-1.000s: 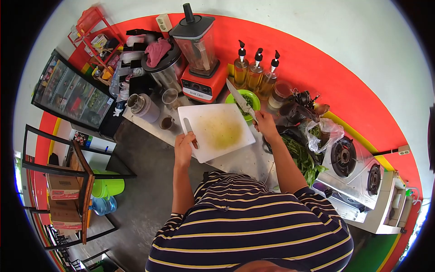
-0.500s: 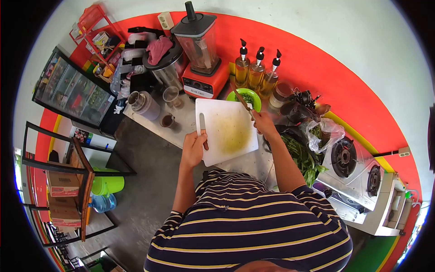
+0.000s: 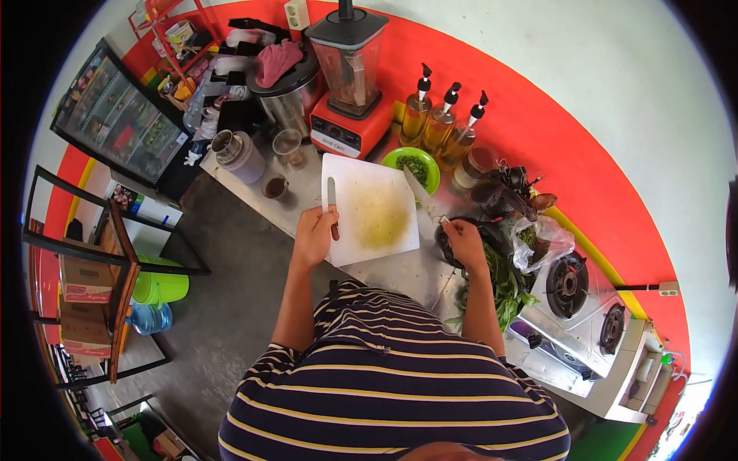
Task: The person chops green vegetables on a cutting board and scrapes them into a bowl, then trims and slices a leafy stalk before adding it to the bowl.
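My left hand (image 3: 311, 234) is closed on the left edge of a white cutting board (image 3: 354, 184), below its handle slot. A small brown piece (image 3: 334, 223) shows by the thumb; I cannot make out what it is. The board's surface has a yellow-green stain. In my right hand (image 3: 465, 244) is a knife (image 3: 420, 190), its blade slanting up and left toward the board's upper right corner. Behind the blade, a green bowl (image 3: 434, 183) contains chopped greens (image 3: 415, 165). Dark-green leafy stems (image 3: 503, 284) lie beside my right wrist.
A red blender (image 3: 350, 127), several pump bottles (image 3: 438, 127) and a lidded jar (image 3: 471, 167) line the wall. Cups (image 3: 287, 146) and a grey vessel (image 3: 240, 157) stand left on the metal counter (image 3: 288, 211). A gas stove (image 3: 573, 307) and a plastic bag (image 3: 542, 242) are right.
My right hand has drawn the knife away from the bowl, down and right, and the blade now shows broadside. The view has shifted slightly; my left hand keeps its hold on the board.
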A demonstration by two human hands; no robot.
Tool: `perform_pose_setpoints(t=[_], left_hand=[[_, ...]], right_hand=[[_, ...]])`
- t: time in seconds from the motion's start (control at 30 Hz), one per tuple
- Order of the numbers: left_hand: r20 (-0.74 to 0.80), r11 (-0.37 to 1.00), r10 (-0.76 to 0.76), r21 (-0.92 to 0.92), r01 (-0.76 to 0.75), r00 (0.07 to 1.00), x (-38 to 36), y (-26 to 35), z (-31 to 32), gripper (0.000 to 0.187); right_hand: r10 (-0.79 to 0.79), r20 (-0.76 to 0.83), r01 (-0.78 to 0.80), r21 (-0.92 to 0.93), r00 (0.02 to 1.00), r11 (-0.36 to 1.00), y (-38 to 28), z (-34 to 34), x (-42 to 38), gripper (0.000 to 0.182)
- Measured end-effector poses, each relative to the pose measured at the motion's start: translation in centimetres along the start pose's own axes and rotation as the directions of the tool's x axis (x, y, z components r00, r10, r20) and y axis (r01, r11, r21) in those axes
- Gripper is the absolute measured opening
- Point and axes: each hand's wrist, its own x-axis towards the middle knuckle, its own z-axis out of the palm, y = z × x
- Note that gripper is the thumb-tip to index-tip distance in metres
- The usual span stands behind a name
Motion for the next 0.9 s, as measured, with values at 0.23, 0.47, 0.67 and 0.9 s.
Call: perform_pose_setpoints(t=[0.23, 0.47, 0.67, 0.9], left_hand=[[0.013, 1.000, 0.011, -0.002, -0.011, 1.000, -0.4, 0.4, -0.6, 0.024], [0.069, 0.998, 0.055, -0.027, -0.053, 0.996, -1.4, 0.9, -1.0, 0.025], [0.008, 0.994, 0.046, -0.095, -0.045, 0.999, -1.9, 1.6, -0.6, 0.027], [0.024, 0.999, 0.027, -0.042, -0.026, 0.999, -0.9, 0.3, -0.8, 0.027]], right_hand=[[-0.368, -0.154, 0.343, -0.167, 0.917, 0.924, -3.5, 0.7, 1.3, 0.029], [-0.364, -0.110, 0.286, -0.429, 0.925, 0.857, -4.7, 4.7, 5.3, 0.042], [-0.350, -0.062, 0.260, -0.554, 0.935, 0.791, -3.5, 5.9, 5.0, 0.056], [-0.362, 0.003, 0.326, -0.443, 0.932, 0.835, -1.0, 3.1, 0.6, 0.048]])
